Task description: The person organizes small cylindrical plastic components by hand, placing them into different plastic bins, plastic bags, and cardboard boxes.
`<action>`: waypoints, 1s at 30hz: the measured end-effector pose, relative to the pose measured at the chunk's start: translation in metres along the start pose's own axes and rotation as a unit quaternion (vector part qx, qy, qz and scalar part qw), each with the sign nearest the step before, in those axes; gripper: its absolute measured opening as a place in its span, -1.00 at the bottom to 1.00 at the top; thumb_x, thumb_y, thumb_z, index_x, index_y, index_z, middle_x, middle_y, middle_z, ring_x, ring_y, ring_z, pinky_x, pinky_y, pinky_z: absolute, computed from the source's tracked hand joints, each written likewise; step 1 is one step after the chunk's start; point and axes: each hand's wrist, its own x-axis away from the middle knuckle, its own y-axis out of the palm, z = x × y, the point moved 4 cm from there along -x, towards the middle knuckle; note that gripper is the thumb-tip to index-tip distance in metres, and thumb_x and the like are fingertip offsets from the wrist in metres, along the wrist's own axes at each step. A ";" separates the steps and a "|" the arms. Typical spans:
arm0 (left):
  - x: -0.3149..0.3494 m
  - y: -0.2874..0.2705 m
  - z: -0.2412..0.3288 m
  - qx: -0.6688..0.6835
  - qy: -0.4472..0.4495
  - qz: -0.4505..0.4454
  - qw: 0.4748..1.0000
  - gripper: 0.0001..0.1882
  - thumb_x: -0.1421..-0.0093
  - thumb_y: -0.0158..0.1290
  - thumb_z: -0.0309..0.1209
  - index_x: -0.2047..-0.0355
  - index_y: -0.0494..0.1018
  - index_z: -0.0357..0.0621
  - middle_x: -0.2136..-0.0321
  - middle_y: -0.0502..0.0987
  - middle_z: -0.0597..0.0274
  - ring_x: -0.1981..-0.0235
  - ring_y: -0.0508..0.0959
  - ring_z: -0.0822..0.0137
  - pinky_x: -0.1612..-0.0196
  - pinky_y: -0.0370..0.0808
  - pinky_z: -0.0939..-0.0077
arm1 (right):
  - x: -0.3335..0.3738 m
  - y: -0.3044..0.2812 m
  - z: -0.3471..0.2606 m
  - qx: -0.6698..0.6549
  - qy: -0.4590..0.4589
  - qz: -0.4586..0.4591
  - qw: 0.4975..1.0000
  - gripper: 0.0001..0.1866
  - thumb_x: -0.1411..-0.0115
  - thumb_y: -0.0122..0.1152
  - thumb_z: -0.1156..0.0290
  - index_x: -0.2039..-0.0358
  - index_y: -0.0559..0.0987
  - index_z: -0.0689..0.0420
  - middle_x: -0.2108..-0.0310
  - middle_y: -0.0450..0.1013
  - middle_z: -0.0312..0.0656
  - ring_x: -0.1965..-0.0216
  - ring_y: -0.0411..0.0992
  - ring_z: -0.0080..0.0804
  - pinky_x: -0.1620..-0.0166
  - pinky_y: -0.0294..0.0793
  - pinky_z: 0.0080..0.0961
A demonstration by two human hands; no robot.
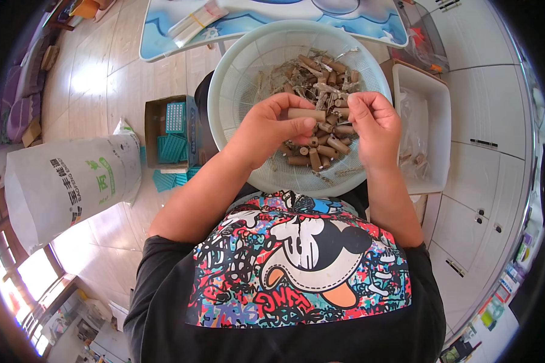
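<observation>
- Left hand (275, 126) pinches a tan cylinder (306, 114) between thumb and fingers; a light pinch should avoid dents.
- Right hand (375, 128): thumb and forefinger meet; I cannot tell on what, if anything.
- Cylinder held over the pale-green mesh basket (216, 88): good for catching drops.

- Left hand (263, 130): pinches a brown tube (303, 114) between thumb and fingers, above the basket.
- Right hand (376, 127): thumb pressed to curled fingers; anything between them is too small to tell.
- Mesh basket (223, 72): pale, round, holding short brown tubes (339, 144) and dry stringy scraps (312, 69).
- Left: cardboard box (154, 140) with teal racks (174, 118), white sack (72, 184).
- Right: white bin (440, 121) beside the basket.
- Beyond: blue-patterned table (266, 13).
</observation>
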 end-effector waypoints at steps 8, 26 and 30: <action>0.000 -0.004 0.004 -0.173 0.217 0.039 0.960 -0.73 -0.11 0.02 -0.44 0.18 0.34 -0.25 0.35 0.46 0.27 0.41 0.46 0.52 0.35 0.46 0.65 | 0.000 -0.002 -0.010 0.256 -0.070 -0.091 0.960 -0.91 -0.06 0.14 0.48 0.45 0.49 0.24 0.57 0.40 -0.36 0.51 0.29 -0.72 0.43 0.29 -0.74; -0.002 -0.068 0.063 -0.400 0.284 0.340 0.803 -0.58 -0.03 0.13 -0.30 0.16 0.30 -0.26 0.38 0.37 0.22 0.38 0.40 0.43 0.31 0.39 0.51 | 0.006 0.006 0.010 0.027 0.006 -0.107 0.994 -0.78 -0.06 0.12 0.53 0.24 0.44 0.24 0.52 0.36 -0.38 0.50 0.28 -0.70 0.40 0.29 -0.78; -0.008 -0.167 0.094 -0.453 0.305 0.550 0.632 -0.47 0.08 0.19 -0.15 0.15 0.33 -0.14 0.26 0.36 0.19 0.13 0.31 0.26 0.10 0.28 0.38 | 0.005 0.008 0.017 0.004 0.025 -0.100 0.995 -0.79 -0.07 0.11 0.54 0.24 0.44 0.25 0.52 0.36 -0.37 0.50 0.27 -0.71 0.41 0.29 -0.79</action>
